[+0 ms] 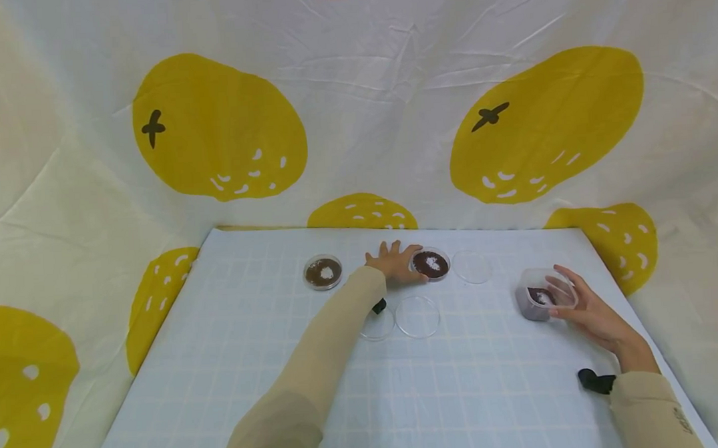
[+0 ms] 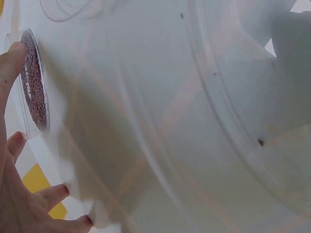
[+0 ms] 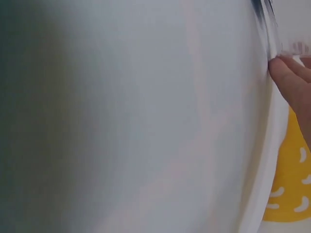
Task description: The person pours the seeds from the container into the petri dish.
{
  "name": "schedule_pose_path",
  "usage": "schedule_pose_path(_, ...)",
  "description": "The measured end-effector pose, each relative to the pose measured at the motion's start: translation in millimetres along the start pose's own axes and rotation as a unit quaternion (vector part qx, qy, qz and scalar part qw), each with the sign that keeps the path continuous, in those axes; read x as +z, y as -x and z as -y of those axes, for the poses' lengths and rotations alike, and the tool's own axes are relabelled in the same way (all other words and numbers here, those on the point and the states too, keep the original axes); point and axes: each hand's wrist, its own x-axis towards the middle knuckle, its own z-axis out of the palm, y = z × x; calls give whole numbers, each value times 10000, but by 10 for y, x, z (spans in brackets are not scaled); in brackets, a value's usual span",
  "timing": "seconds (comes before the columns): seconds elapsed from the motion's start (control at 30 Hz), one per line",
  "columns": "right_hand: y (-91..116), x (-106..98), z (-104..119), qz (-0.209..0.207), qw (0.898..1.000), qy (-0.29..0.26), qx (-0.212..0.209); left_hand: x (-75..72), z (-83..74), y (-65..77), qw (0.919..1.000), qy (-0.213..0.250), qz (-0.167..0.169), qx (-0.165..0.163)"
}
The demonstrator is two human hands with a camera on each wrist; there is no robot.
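My left hand (image 1: 397, 262) pinches a round petri dish (image 1: 448, 268) by its sides, thumb and forefinger on opposite edges, the other fingers spread toward the back. The dish holds dark granules with a white patch on top. In the left wrist view the dish (image 2: 45, 97) stands at the upper left, thumb and a finger at its rim. At the right, my right hand (image 1: 594, 314) grips a clear plastic tub (image 1: 526, 303) with dark granules and something white inside. Only fingertips at the edge of a clear object show in the right wrist view.
Another petri dish (image 1: 322, 288) with brown granules and a white patch sits left of my left hand. Clear round dishes or lids lie right of the held dish (image 1: 472, 267) and nearer me, one (image 1: 418, 317) beside another (image 1: 378, 325) partly behind my sleeve. A patterned cloth (image 1: 379, 136) hangs behind.
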Motion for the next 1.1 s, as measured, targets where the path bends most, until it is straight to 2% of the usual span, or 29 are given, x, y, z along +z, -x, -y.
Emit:
schedule_pose_path(0.1,13,-10,6,-28,9996,277,28,-5,-7,17,10000,5,-2,-9)
schedule_pose_path(0.33,54,-25,-27,-5,9992,384,-122,-22,-20,70,10000,20,-45,30)
schedule_pose_path(0.53,94,1,65,-176,9990,379,170,-29,-26,87,10000,27,-34,21)
schedule_pose_path(0.67,97,-1,132,-407,9958,749,322,-19,-13,69,9999,103,19,32)
schedule_pose_path(0.8,83,-1,234,-850,9851,1463,314,-4,1,22,9998,193,107,-8)
schedule_pose_path(0.9,77,17,322,-1300,9723,1927,229,-5,2,17,9997,197,112,-21)
schedule_pose_path(1.1,61,115,566,-2179,9519,2140,-224,-8,1,22,9998,182,75,23)
